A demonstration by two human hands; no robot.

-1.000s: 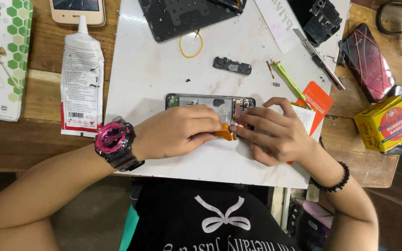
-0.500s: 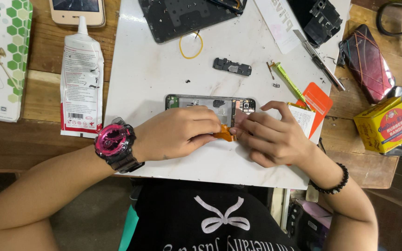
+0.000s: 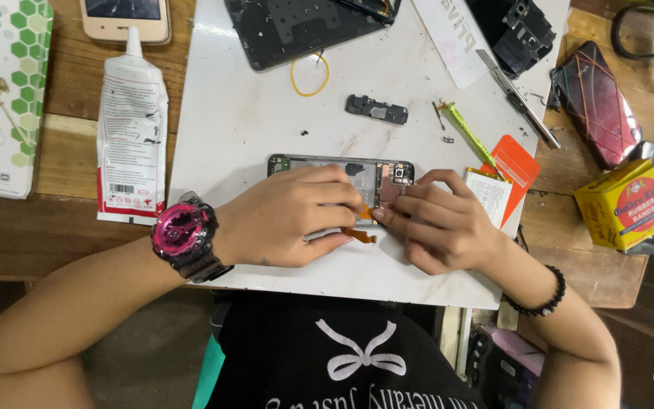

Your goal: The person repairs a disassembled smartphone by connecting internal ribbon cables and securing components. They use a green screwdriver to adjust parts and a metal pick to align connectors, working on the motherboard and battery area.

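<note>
Now we press the opened phone [image 3: 319,168] flat on the white tabletop [image 3: 251,113] with our left hand [image 3: 285,220], its grip closed on it, while our right hand [image 3: 437,227] pinches the orange flex cable [image 3: 360,235] just beside its lower edge.

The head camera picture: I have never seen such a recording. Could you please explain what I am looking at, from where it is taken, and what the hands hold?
There is no machine here, only a person working with two bare hands. The camera sits on the person's head and looks straight down.

The left hand, with a pink watch on the wrist, and the right hand both rest on an opened phone lying on a white board. Their fingertips meet at a small orange strip by the phone's lower edge.

Around them lie a yellow rubber band, a small black part, a green tool, an orange card, a white glue tube and a yellow box.
</note>
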